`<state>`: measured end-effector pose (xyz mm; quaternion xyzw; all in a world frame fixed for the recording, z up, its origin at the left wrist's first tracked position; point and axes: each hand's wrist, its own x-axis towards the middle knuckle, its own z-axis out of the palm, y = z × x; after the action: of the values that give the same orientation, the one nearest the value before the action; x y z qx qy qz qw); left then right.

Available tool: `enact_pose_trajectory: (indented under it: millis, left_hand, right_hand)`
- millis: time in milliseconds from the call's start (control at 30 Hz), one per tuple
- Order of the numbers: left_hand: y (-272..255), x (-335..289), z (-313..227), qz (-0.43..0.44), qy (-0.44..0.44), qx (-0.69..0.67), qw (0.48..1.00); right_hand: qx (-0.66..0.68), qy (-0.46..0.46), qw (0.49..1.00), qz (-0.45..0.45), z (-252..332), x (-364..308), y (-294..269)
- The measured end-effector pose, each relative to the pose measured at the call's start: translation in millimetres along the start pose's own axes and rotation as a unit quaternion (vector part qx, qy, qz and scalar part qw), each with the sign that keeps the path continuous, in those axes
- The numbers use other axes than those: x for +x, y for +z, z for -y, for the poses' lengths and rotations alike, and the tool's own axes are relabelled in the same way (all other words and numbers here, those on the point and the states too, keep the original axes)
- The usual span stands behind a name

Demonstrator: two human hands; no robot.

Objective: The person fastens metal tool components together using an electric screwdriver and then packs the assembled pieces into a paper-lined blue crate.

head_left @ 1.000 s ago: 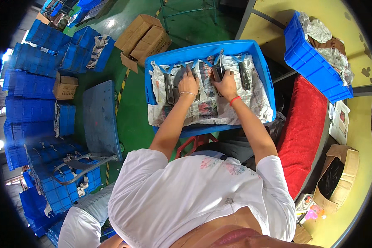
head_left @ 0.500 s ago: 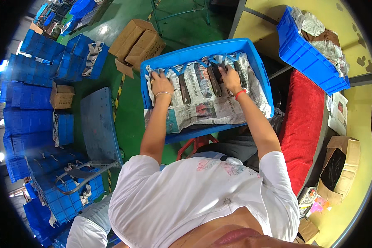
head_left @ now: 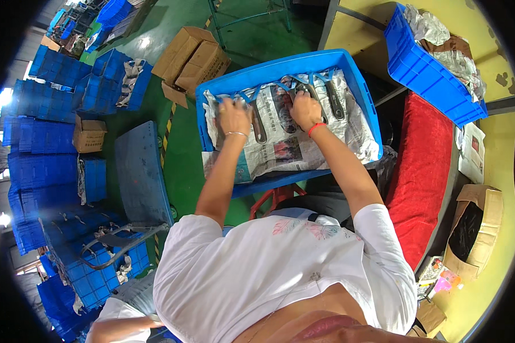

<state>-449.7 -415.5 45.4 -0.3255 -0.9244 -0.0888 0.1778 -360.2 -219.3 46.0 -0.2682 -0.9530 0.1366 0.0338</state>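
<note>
Newspaper [head_left: 277,163] lines a blue plastic crate [head_left: 342,60] in front of me. On it lie several long dark tool handles, each with a rounded, holed near end; their exact kind is unclear. My left hand [head_left: 234,117], smeared by motion, is over the paper at the crate's left, beside one dark handle [head_left: 260,123]. My right hand [head_left: 306,111] is closed with its fingers curled over the far part of another dark handle near the crate's middle, mostly hiding it. To its right lies a further dark handle [head_left: 335,102].
Beyond the crate stands an open cardboard box [head_left: 191,60]. A paper-filled blue crate [head_left: 426,74] and red cloth [head_left: 423,177] are at right. Stacked blue crates [head_left: 43,134] and a flat cart [head_left: 140,171] are at left. Another person's arm [head_left: 120,327] shows lower left.
My right hand has moved left, from between the right-hand handles to the one near the middle. My left hand has shifted right, away from the crate's left wall.
</note>
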Motion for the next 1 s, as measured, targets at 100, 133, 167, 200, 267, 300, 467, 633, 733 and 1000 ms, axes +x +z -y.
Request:
enact_pose_trajectory:
  millis: [100, 133, 167, 200, 267, 300, 467, 633, 733, 1000]
  left_hand:
    - [-4, -3, -32, 0.17, -0.098, -0.09, 0.977]
    - [3, -5, -27, 0.169, -0.098, -0.087, 0.977]
    - [12, -8, -22, 0.19, -0.115, -0.078, 0.972]
    - [21, -10, -16, 0.211, -0.131, -0.068, 0.966]
    - [14, -3, -25, 0.224, -0.122, -0.075, 0.964]
    - [10, -1, -28, 0.234, -0.125, -0.079, 0.961]
    - [7, -6, -28, 0.243, -0.11, -0.069, 0.961]
    - [2, -6, -28, 0.262, -0.109, -0.06, 0.957]
    - [2, -6, -29, 0.253, -0.107, -0.063, 0.96]
    - [-10, -5, -41, 0.109, 0.022, -0.077, 0.991]
  right_hand:
    - [0.025, 0.028, 0.999, 0.016, 2, 1, 1]
    - [0.047, 0.027, 0.998, 0.036, 5, -1, -7]
    - [0.069, 0.027, 0.996, 0.054, 8, -3, -15]
    - [0.084, 0.032, 0.994, 0.058, 17, -7, -20]
    - [0.094, 0.041, 0.993, 0.05, 10, -8, -14]
    - [0.103, 0.038, 0.993, 0.047, 7, -9, -11]
    - [0.109, 0.016, 0.993, 0.045, 15, -14, -5]
    - [0.089, -0.035, 0.995, -0.01, 20, -22, 4]
    - [0.094, -0.021, 0.994, 0.055, 28, -16, -5]
    - [0.087, 0.043, 0.989, -0.115, -17, -2, -17]
